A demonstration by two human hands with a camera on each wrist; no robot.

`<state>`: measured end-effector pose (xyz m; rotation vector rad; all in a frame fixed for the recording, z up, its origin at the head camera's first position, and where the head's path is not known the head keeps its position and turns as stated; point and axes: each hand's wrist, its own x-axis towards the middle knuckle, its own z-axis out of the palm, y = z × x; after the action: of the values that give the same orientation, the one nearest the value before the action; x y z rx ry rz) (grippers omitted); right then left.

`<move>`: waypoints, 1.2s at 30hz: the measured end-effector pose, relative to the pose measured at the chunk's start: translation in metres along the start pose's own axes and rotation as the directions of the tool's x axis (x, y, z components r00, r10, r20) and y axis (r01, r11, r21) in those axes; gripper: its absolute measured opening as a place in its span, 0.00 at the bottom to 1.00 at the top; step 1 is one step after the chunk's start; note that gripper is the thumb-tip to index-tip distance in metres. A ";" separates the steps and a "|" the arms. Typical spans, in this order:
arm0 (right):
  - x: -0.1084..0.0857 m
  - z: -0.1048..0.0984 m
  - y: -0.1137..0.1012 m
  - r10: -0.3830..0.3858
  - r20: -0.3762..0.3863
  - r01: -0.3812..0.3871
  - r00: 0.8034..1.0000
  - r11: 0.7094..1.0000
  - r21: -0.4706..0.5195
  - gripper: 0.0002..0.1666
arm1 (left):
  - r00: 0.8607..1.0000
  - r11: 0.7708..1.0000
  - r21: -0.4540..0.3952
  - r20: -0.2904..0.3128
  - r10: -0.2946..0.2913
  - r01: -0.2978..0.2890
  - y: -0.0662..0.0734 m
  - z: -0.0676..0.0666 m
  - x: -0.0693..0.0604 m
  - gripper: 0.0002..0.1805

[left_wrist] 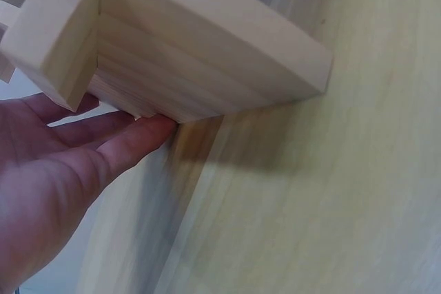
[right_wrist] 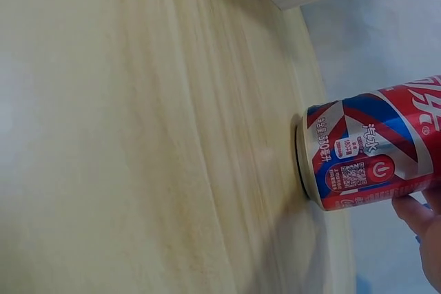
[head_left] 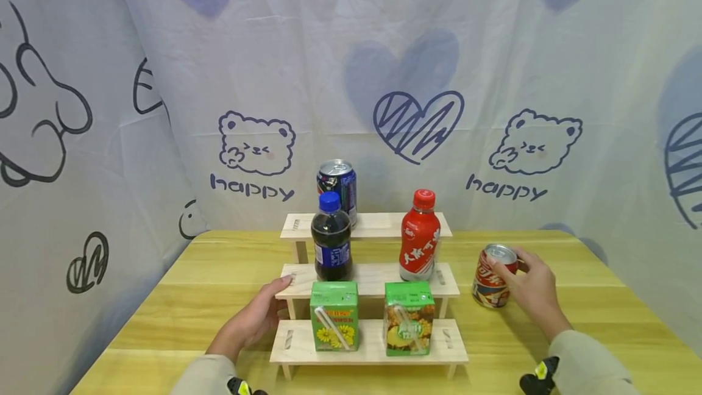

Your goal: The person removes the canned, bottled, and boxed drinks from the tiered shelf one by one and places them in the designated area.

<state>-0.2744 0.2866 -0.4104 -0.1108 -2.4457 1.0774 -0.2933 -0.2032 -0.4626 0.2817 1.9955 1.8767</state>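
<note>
A red cola can (head_left: 490, 282) is to the right of a three-tier wooden display stand (head_left: 367, 280). My right hand (head_left: 536, 292) grips the can near its top, thumb toward me. In the right wrist view the can's base is at the tabletop; whether it touches is unclear. At the stand's left end, my left hand (head_left: 258, 316) holds the edge of the middle tier, with fingers (left_wrist: 141, 141) against the wood in the left wrist view. A dark cola bottle (head_left: 332, 239) and a red bottle (head_left: 420, 236) stand on that tier.
Two green juice boxes, one with yellow flowers (head_left: 335, 317) and one with pineapple (head_left: 409, 320), stand on the lowest tier. Behind the cola bottle, a dark blue can (head_left: 345, 185) is on the top tier. A printed curtain (head_left: 329, 78) hangs behind the wooden table (head_left: 219, 261).
</note>
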 end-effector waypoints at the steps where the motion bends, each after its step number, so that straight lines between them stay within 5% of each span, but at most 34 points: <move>1: -0.001 0.000 0.000 -0.001 0.000 0.001 1.000 1.000 0.003 0.37 | 1.000 1.000 -0.002 0.002 0.000 0.000 0.001 0.000 -0.001 0.38; 9: -0.005 0.002 0.002 -0.031 -0.036 0.031 0.999 1.000 -0.002 0.34 | 1.000 1.000 -0.021 0.012 0.016 -0.015 0.012 0.006 -0.008 0.40; 21: -0.003 0.008 0.009 -0.014 -0.087 0.011 0.996 1.000 -0.027 0.37 | 1.000 1.000 -0.004 0.003 0.011 -0.011 0.007 0.004 -0.005 0.38; 25: -0.004 0.005 0.005 0.019 -0.054 -0.020 0.998 1.000 -0.010 0.39 | 1.000 1.000 0.004 0.000 0.006 -0.006 0.004 0.002 -0.002 0.38; 32: -0.004 0.002 0.003 0.098 0.002 -0.098 0.995 0.995 0.023 0.43 | 1.000 1.000 0.000 -0.001 0.001 -0.001 0.024 0.012 -0.016 0.41; 36: -0.003 0.000 -0.001 0.115 0.027 -0.116 0.993 0.993 0.024 0.43 | 1.000 1.000 0.000 -0.003 0.008 -0.008 0.019 0.009 -0.012 0.41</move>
<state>-0.2713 0.2851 -0.4110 -0.2343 -2.4729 1.1660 -0.2805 -0.1979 -0.4422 0.2881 1.9987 1.8832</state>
